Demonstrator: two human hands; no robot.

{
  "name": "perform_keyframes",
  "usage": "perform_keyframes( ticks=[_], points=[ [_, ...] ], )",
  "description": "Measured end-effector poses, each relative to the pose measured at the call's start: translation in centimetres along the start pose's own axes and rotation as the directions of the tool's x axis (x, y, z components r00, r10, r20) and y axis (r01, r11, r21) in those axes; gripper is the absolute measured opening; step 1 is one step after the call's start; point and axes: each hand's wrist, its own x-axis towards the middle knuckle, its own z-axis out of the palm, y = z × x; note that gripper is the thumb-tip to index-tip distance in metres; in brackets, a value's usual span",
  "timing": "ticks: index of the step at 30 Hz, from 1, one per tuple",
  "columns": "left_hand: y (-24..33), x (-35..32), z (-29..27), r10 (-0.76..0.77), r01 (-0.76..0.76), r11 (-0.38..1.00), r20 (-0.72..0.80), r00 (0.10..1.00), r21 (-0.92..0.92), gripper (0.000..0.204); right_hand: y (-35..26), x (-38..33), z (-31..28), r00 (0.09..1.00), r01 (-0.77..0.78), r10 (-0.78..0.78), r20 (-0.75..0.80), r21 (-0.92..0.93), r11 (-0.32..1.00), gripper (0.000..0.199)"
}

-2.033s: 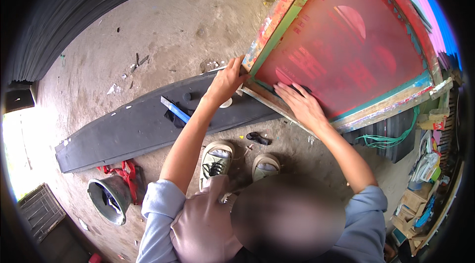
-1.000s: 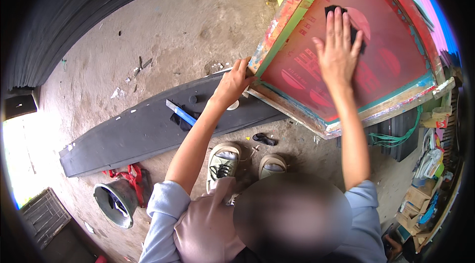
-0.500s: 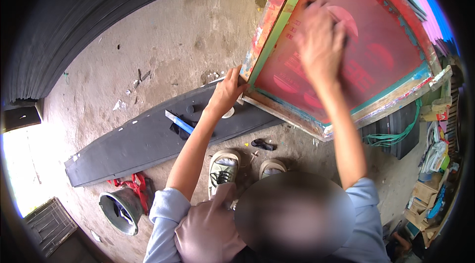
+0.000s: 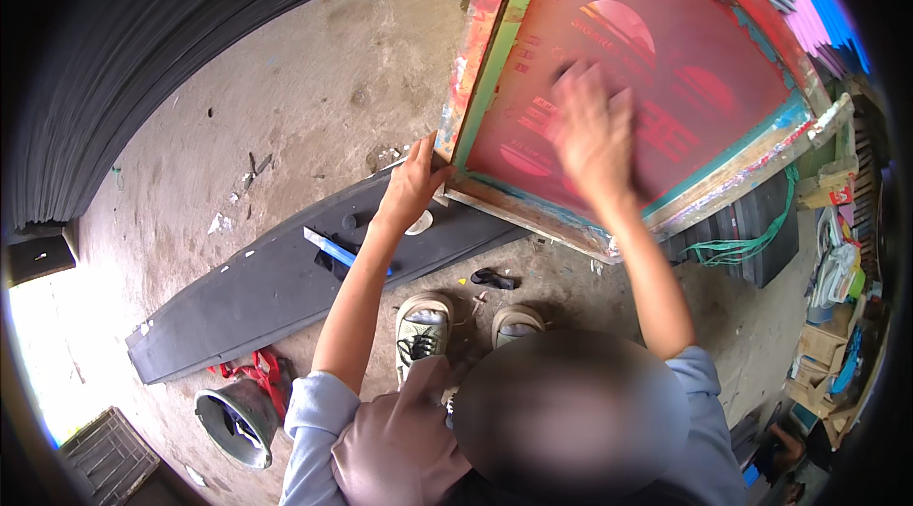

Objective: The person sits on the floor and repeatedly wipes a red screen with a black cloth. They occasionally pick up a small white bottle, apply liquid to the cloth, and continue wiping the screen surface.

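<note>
A silk-screen printing frame (image 4: 460,97) with a red mesh, pale printed shapes and paint-stained wooden sides stands tilted in front of me. My left hand (image 4: 412,184) grips its near left corner, with the fingers at the edge. Over the lower middle of the mesh lies my right hand (image 4: 594,130), smeared by motion. Something dark shows by its fingertips, too blurred to name. Below my left forearm, a blue-and-white cutter-like tool (image 4: 347,251) and a small white round lid (image 4: 419,223) rest on a long black sheet (image 4: 228,287).
Tall black sheet stacks (image 4: 162,59) stand at the left. A dark bucket (image 4: 235,425) with red straps sits at the lower left. Green string (image 4: 747,247) lies over black sheets beneath the frame. Cluttered shelving (image 4: 818,354) lines the right; another person's arm (image 4: 785,449) shows lower right.
My right hand has swept down the mesh toward me, baring the round print above it. The left hand stays at the frame corner. The whole view has shifted slightly.
</note>
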Motion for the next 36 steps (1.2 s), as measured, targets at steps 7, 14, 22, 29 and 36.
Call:
perform_keyframes(
  ticks=[7,14,22,29,36],
  points=[
    [-0.3,-0.1,0.6,-0.006,0.006,0.998,-0.005,1.000,0.057,0.050,2.8,-8.8,2.7,0.994,0.061,-0.059,0.095,-0.015,0.998,0.064],
    [0.0,0.2,0.7,-0.061,0.061,0.998,0.064,0.996,0.014,0.043,-1.0,-6.2,2.2,0.995,-0.096,0.095,0.018,0.092,0.991,0.067],
    [0.1,0.1,0.4,-0.038,0.038,0.999,0.027,0.999,0.023,0.040,-2.0,-15.0,0.7,0.953,-0.294,0.252,0.169,0.315,0.903,0.055],
    [1.2,0.4,0.6,-0.076,0.075,0.997,0.053,0.996,0.025,0.038,-2.8,-14.7,2.8,0.869,-0.323,0.495,-0.018,0.738,0.593,0.039],
    [-0.3,0.3,0.5,-0.002,0.002,1.000,0.038,0.999,0.015,0.040,-4.1,-15.7,5.0,0.933,-0.120,0.327,-0.152,0.723,0.680,0.034]
  ],
)
